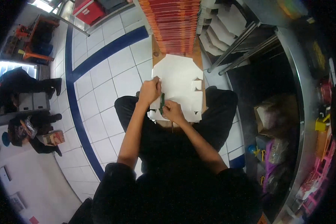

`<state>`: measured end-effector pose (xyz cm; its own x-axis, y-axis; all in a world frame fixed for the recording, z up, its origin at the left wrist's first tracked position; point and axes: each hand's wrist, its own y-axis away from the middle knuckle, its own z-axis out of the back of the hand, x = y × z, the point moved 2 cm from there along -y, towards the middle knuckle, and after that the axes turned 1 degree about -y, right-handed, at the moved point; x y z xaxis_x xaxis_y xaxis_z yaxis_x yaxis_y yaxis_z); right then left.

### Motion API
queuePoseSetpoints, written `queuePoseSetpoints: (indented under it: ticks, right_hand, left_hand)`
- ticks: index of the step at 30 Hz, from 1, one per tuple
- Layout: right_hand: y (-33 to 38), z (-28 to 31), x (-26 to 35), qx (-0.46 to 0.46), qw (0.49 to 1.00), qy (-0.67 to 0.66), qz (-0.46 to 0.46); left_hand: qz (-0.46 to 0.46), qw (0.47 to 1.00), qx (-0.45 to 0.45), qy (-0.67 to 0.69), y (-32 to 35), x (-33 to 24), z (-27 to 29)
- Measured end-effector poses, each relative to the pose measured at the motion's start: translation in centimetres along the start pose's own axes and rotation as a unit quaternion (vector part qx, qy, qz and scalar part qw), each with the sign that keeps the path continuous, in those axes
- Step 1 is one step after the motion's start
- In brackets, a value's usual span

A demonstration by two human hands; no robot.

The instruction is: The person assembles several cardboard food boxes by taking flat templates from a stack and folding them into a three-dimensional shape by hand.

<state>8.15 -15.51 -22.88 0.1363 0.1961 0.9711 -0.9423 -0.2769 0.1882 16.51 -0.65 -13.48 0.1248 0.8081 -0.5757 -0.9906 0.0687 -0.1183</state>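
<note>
A flat white cardboard box blank with cut corners and notched side flaps lies in front of me between my knees. My left hand is closed on its left edge, fingers curled at the side flap. Lower down, my right hand pinches the blank near its lower left part, with the fingers bent inward. Between the two hands shows a narrow dark green strip; whether it is the blank's other face or a separate thing I cannot tell. Under the blank, a wooden board shows at its far end.
Beyond the blank rises a tall stack of red-and-orange printed cardboard. More white blanks stand to its right, by metal rails. A dark shelf holds an open carton. Across the tiled floor, two people are at left; one holds a box.
</note>
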Motion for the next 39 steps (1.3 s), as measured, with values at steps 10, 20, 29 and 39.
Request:
queuePoseSetpoints:
  ticks: [10, 20, 29, 39]
  right_hand:
    - [0.5, 0.4, 2.1, -0.039, 0.995, 0.086, 0.041]
    - [0.6, 3.6, 3.9, 0.098, 0.995, -0.006, -0.023]
    - [4.2, 8.9, 10.7, 0.224, 0.967, 0.071, 0.1]
    - [11.2, 15.8, 19.5, 0.412, 0.685, 0.537, 0.27]
  left_hand:
    - [0.017, 0.998, 0.056, -0.038, 8.7, 0.0, -2.6]
    - [0.191, 0.887, 0.115, 0.405, 9.5, 2.3, -6.9]
    - [0.0, 0.958, -0.035, 0.286, 9.9, -2.7, -5.5]
    - [0.127, 0.83, 0.414, 0.351, 8.1, 2.4, -4.0]
